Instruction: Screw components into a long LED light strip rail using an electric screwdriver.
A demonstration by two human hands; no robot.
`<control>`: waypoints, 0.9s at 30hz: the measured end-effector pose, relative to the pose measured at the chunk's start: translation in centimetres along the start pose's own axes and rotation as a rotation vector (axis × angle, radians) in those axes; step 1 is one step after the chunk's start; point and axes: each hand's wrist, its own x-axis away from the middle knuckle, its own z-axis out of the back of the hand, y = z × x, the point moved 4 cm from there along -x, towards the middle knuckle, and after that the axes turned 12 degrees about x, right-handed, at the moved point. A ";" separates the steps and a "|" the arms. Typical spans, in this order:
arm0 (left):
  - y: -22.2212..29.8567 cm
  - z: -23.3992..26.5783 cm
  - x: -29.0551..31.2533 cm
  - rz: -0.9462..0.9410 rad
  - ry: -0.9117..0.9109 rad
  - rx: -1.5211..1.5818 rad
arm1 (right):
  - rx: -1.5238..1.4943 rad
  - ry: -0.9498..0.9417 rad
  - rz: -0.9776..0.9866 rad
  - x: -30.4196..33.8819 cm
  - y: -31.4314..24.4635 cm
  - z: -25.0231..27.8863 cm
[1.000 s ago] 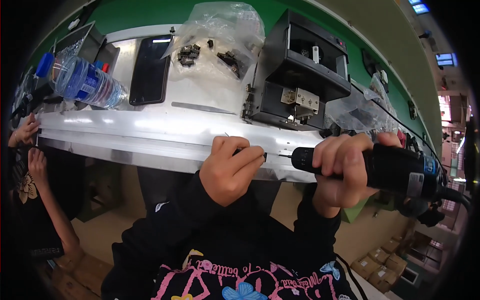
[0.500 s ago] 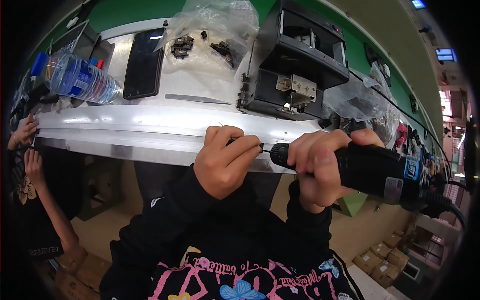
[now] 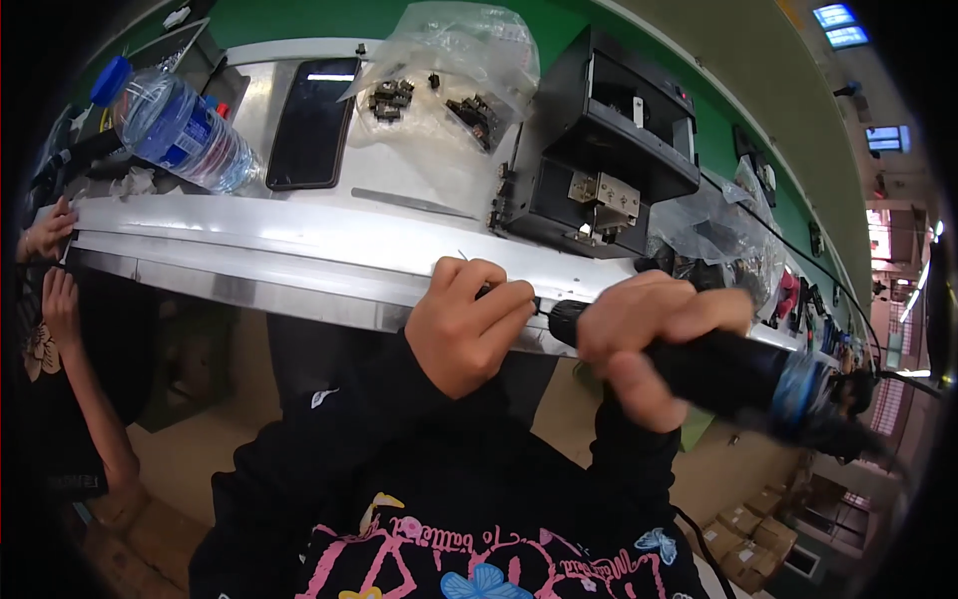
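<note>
My right hand [image 3: 659,334] is wrapped round a black corded electric screwdriver [image 3: 723,384], blurred by motion. Its nose points left, toward my left hand [image 3: 467,324]. Between the left fingers and thumb I pinch a small black part [image 3: 486,292], mostly hidden by the fingers. The screwdriver's thin bit [image 3: 544,311] reaches up to this part; whether it touches is too small to tell. Both hands are over the bench's front edge. Beyond them, similar small black parts [image 3: 391,100] lie in loose piles on a clear plastic bag [image 3: 449,50].
A black screw feeder [image 3: 559,185] with a metal bracket stands behind my hands. A phone [image 3: 311,125] and a water bottle [image 3: 185,130] are at the left. Another clear bag [image 3: 699,220] lies at the right. At far left are a co-worker's hands [image 3: 60,290].
The screwdriver has swung, its rear end dropping lower, and my right thumb has shifted down along it. My left hand is slightly farther right in the picture, as the whole view has shifted and tilted.
</note>
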 end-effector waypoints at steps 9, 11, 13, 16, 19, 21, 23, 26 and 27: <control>-0.1 -0.5 0.0 0.030 -0.011 0.032 | -0.023 0.477 0.116 -2.2 2.0 5.1; 0.0 -0.4 -0.3 0.033 -0.010 0.030 | -0.073 0.360 0.179 -2.5 3.4 4.7; 0.2 -0.2 -0.4 0.045 -0.014 0.020 | -0.176 -0.009 0.242 -4.0 3.6 5.3; 0.0 -0.4 -0.5 0.052 0.006 0.037 | -0.413 -0.501 0.335 -7.3 4.5 6.3; -0.2 -0.1 -0.1 0.060 0.055 0.004 | -0.007 0.534 -0.242 -5.4 4.3 4.1; 0.0 -0.2 -0.3 0.033 0.010 0.017 | 0.058 0.638 -0.184 -3.8 3.1 3.9; 0.0 -0.1 -0.3 0.032 0.003 0.029 | 0.076 0.567 -0.186 -2.4 1.8 3.0; 0.0 0.1 -0.1 0.038 -0.006 0.053 | 0.070 0.582 -0.249 -0.7 -0.2 0.6; 0.0 0.1 -0.1 0.039 -0.005 0.059 | 0.021 0.590 -0.253 -0.4 -0.5 0.2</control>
